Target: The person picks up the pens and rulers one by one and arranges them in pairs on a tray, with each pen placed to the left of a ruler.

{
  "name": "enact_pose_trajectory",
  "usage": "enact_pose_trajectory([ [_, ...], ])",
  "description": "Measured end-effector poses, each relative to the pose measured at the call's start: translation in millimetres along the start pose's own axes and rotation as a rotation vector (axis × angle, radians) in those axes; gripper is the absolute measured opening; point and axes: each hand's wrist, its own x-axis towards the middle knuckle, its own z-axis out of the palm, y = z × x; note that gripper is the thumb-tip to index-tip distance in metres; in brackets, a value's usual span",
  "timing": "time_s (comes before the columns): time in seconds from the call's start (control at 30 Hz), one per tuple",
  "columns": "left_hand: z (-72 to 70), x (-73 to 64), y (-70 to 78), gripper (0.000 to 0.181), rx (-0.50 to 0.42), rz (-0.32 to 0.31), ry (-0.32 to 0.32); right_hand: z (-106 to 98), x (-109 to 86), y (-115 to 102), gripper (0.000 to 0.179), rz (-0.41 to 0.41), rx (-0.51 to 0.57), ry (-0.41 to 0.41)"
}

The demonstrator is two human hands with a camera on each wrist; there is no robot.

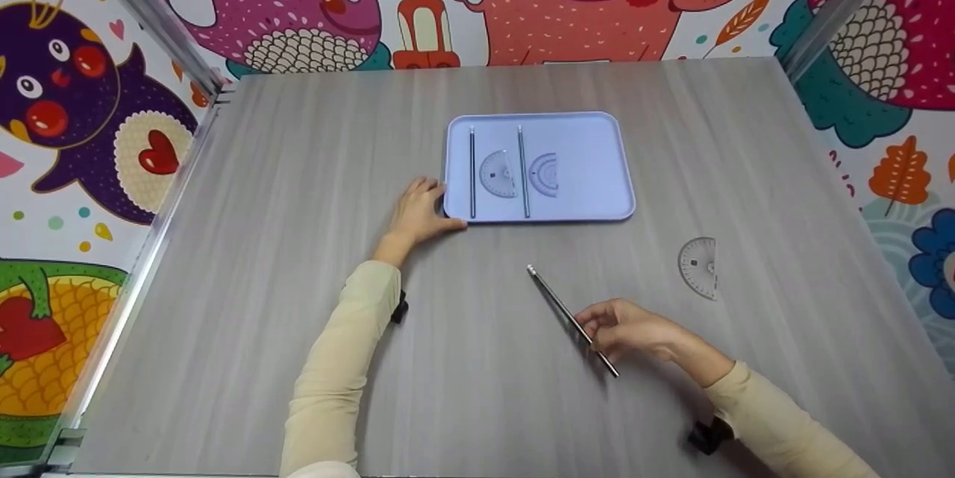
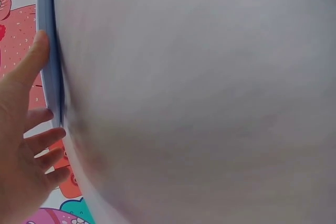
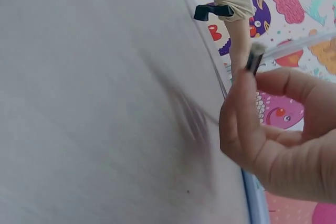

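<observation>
A pale lilac-blue tray [image 1: 589, 168] lies on the table. Two dark pencils, a left one [image 1: 472, 180] and a right one [image 1: 524, 180], rest in it alongside two clear protractors, one [image 1: 496, 174] between the pencils and the other [image 1: 545, 175] right of them. At the tray's front left corner, my left hand [image 1: 419, 213] touches the rim with thumb and fingers spread. In the left wrist view its thumb [image 2: 35, 59] lies along the tray's side. My right hand [image 1: 627, 327] pinches a dark pencil [image 1: 556, 299], held slantwise above the table; its end [image 3: 255, 59] shows in the right wrist view.
A third clear protractor [image 1: 699, 268] lies on the wooden table [image 1: 261, 277], right of the tray and beyond my right hand. Walls with cartoon animals and metal posts [image 1: 847, 8] border the table at the back and sides.
</observation>
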Motion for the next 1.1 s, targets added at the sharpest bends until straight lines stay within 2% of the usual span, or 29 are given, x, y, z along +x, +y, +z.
enact_pose_trajectory([
  [0.2, -0.9, -0.8, -0.3, 0.087, -0.016, -0.013, -0.008, -5.4, 3.8, -1.1, 0.042, 0.006, 0.022, -0.038],
  [0.67, -0.1, -0.6, -0.3, 0.087, -0.023, -0.003, 0.000, -26.4, 7.4, -16.5, 0.037, -0.024, 0.087, 0.083],
  [1.1, 0.0, -0.9, 1.0, 0.086, -0.034, -0.004, -0.002, -48.9, 13.3, -30.5, 0.030, -0.043, 0.178, 0.108],
])
